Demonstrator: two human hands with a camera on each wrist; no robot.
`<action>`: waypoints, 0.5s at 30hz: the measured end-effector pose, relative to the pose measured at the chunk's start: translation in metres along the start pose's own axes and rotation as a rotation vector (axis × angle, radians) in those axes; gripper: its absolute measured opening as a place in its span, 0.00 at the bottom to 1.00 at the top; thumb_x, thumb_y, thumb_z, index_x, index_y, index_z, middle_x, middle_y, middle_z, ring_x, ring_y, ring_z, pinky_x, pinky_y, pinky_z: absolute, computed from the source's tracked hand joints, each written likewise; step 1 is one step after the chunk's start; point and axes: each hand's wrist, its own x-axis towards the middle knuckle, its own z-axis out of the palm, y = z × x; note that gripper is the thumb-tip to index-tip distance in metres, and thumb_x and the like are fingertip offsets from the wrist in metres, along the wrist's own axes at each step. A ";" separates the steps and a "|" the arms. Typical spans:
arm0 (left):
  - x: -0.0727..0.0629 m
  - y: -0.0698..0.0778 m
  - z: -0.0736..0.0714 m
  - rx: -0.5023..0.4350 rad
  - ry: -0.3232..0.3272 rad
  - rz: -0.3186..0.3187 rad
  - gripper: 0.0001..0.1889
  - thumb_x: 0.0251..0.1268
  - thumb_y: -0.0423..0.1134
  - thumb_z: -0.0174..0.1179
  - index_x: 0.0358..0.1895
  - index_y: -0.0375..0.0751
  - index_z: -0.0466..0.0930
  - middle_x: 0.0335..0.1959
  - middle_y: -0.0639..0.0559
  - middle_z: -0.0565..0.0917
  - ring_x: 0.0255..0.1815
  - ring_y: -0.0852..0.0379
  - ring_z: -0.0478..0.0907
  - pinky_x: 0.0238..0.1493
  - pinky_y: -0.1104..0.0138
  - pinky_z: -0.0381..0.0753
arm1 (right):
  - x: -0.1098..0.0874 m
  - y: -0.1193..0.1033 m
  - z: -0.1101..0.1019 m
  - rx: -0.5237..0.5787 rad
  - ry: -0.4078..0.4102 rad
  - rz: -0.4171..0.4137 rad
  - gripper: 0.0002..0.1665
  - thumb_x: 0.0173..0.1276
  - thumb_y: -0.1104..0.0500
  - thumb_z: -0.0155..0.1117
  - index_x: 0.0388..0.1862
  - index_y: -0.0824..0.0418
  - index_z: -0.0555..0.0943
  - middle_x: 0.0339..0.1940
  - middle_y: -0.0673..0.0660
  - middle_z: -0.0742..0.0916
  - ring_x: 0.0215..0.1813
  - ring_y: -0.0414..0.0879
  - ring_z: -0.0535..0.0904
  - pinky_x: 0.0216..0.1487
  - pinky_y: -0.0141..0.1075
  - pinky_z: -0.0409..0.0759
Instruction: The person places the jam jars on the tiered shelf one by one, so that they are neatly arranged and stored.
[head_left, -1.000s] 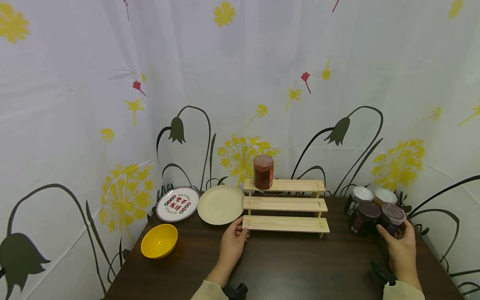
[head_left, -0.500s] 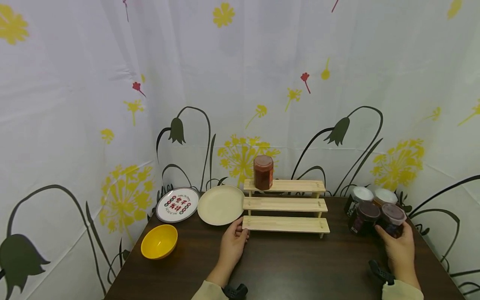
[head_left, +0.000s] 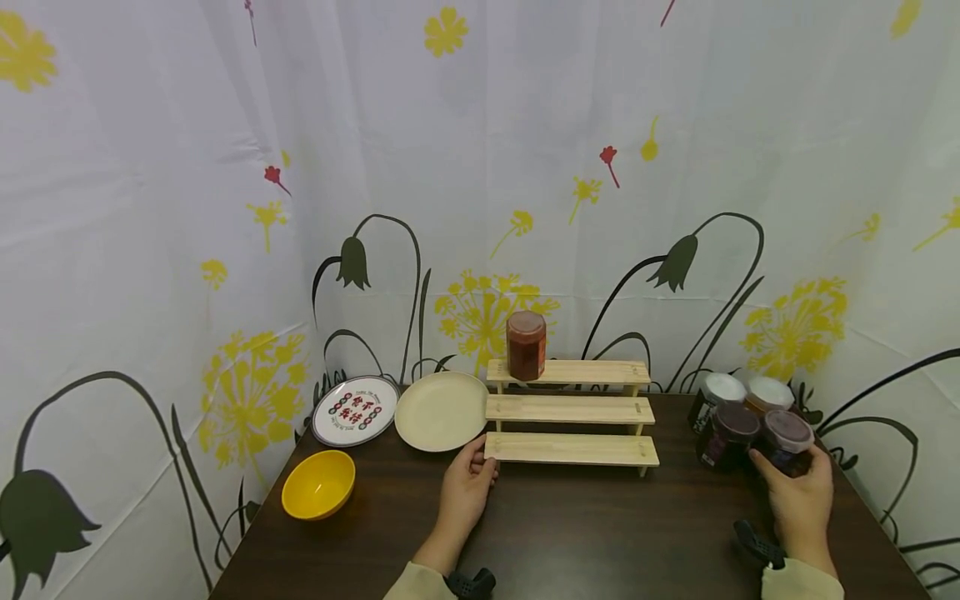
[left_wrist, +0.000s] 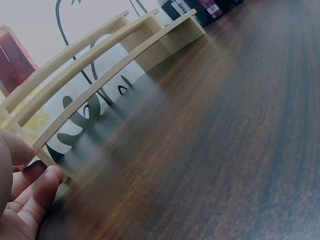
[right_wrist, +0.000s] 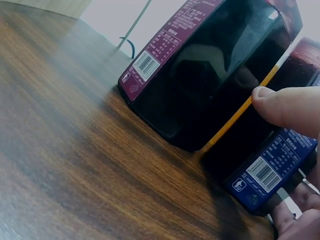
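Observation:
My left hand pinches the front left corner of a three-step wooden display rack; in the left wrist view its thumb and fingers close around the rack's end. On the top step, toward the left, stands a red-brown jam jar. Far to the right, my right hand grips a dark jar with a blue label, thumb on one side and fingers on the other. Right beside it stands a dark jar with a purple label. Two jars with pale lids, a left one and a right one, stand behind.
Left of the rack a cream plate and a white plate with red characters lie side by side. In front of them sits a yellow bowl. A flower-print curtain hangs behind the dark wooden table.
The right wrist has shifted slightly while the hand stays on the blue-labelled jar. My left hand keeps its place on the rack.

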 end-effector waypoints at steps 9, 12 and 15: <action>0.000 -0.001 0.001 -0.016 -0.004 0.004 0.25 0.77 0.28 0.63 0.74 0.33 0.78 0.43 0.40 0.87 0.36 0.58 0.85 0.37 0.73 0.88 | -0.004 -0.003 -0.002 0.150 0.058 -0.055 0.50 0.67 0.66 0.80 0.82 0.52 0.64 0.73 0.44 0.74 0.76 0.43 0.73 0.60 0.15 0.74; 0.001 -0.001 0.001 -0.019 -0.003 0.003 0.25 0.77 0.28 0.63 0.74 0.33 0.78 0.42 0.40 0.87 0.35 0.59 0.85 0.37 0.73 0.88 | -0.006 -0.003 -0.003 0.133 0.089 -0.075 0.49 0.67 0.64 0.80 0.82 0.52 0.64 0.73 0.43 0.74 0.75 0.42 0.74 0.61 0.15 0.74; 0.000 -0.001 0.000 -0.019 -0.002 0.003 0.25 0.77 0.28 0.64 0.74 0.34 0.78 0.42 0.40 0.87 0.36 0.59 0.85 0.37 0.73 0.88 | -0.007 -0.004 -0.003 0.087 0.141 -0.115 0.50 0.67 0.63 0.81 0.82 0.55 0.65 0.72 0.42 0.75 0.74 0.40 0.74 0.62 0.17 0.74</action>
